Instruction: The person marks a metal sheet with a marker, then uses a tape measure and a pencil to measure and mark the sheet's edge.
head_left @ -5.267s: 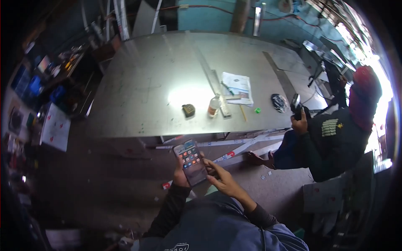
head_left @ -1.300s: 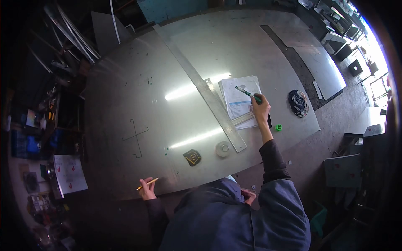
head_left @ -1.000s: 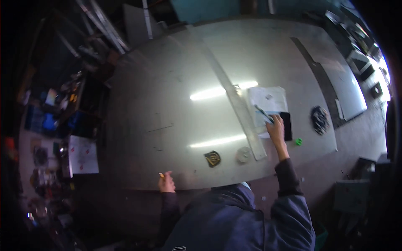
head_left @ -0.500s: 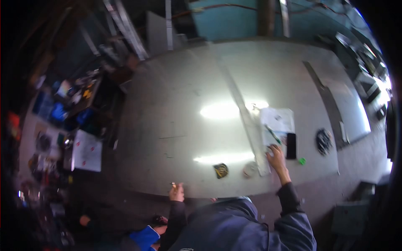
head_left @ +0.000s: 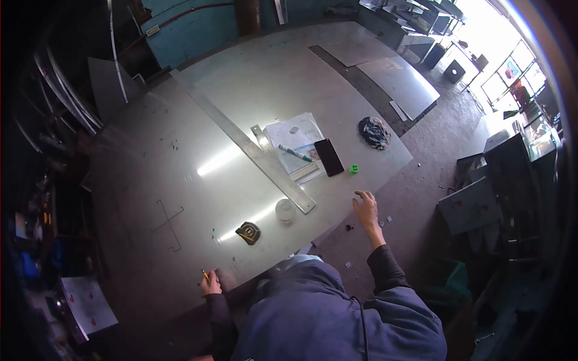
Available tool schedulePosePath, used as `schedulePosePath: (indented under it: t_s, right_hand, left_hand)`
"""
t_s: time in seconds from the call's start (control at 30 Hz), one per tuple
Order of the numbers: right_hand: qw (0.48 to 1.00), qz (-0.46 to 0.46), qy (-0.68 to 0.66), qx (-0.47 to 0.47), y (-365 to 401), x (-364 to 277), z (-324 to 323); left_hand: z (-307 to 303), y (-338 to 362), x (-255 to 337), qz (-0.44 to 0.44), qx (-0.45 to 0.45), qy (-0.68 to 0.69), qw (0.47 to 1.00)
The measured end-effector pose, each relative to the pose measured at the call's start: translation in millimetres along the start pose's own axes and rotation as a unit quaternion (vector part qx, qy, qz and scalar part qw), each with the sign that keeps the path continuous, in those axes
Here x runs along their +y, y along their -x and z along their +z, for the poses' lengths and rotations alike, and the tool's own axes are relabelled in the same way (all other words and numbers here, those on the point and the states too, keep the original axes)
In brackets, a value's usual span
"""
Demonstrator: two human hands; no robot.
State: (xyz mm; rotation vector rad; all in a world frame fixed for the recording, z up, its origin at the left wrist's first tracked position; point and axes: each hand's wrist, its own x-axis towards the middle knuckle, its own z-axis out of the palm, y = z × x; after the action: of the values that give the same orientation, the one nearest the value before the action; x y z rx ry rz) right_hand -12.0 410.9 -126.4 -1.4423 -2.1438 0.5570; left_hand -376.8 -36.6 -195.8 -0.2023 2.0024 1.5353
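Observation:
My left hand (head_left: 212,283) is closed around a thin yellow pencil-like stick (head_left: 205,275) at the table's near edge. My right hand (head_left: 366,212) is empty, fingers apart, just past the near right edge of the metal sheet (head_left: 150,150). Closest to it is a small green object (head_left: 354,169), and beyond that a black phone (head_left: 329,157). Papers (head_left: 307,126) lie by the phone with a green-and-white marker (head_left: 295,153) on top. A long metal straightedge (head_left: 241,138) crosses the sheet. Between my hands are a tape measure (head_left: 248,233) and a round translucent container (head_left: 285,210).
Thin dark lines (head_left: 167,224) mark the sheet on the left. A dark coiled bundle (head_left: 374,133) rests near the right edge. More metal sheets (head_left: 391,84) lie at the far right. Grey metal parts (head_left: 472,207) stand on the floor to the right.
The view has swung to the right. My right hand has left the papers and moved toward me, past the table edge. My left hand still grips the yellow stick.

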Motion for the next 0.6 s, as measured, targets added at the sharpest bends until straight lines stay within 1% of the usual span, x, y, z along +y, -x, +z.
schedulePosePath:
  t_s: [0.07,0.13,0.2,0.27,0.43,0.47,0.53,0.6]
  right_hand:
    - [0.999,-0.005,0.033,0.036,9,3,-12]
    - [0.998,0.003,0.051,0.033,11,1,-23]
    - [0.999,0.009,0.049,0.017,6,5,-26]
    - [0.998,-0.001,0.062,0.007,-6,8,-22]
    - [0.997,-0.006,0.076,-0.032,-60,-8,14]
    - [0.997,-0.012,0.069,-0.040,-73,-14,25]
    - [0.997,-0.038,0.072,-0.017,-102,-26,49]
    - [0.995,-0.051,0.071,-0.041,-129,-34,71]
  left_hand:
    - [4,-6,-11,0.000,-0.004,0.005,1.000]
    - [14,-5,-24,-0.007,-0.001,-0.003,1.000]
    - [25,1,-32,0.058,-0.003,0.017,0.998]
    - [32,12,-34,0.061,0.006,0.035,0.998]
    - [40,33,-52,0.075,0.057,0.042,0.995]
    - [41,37,-58,0.082,0.079,0.034,0.993]
    - [52,44,-62,0.089,0.114,0.028,0.989]
    - [63,62,-66,0.107,0.154,0.039,0.981]
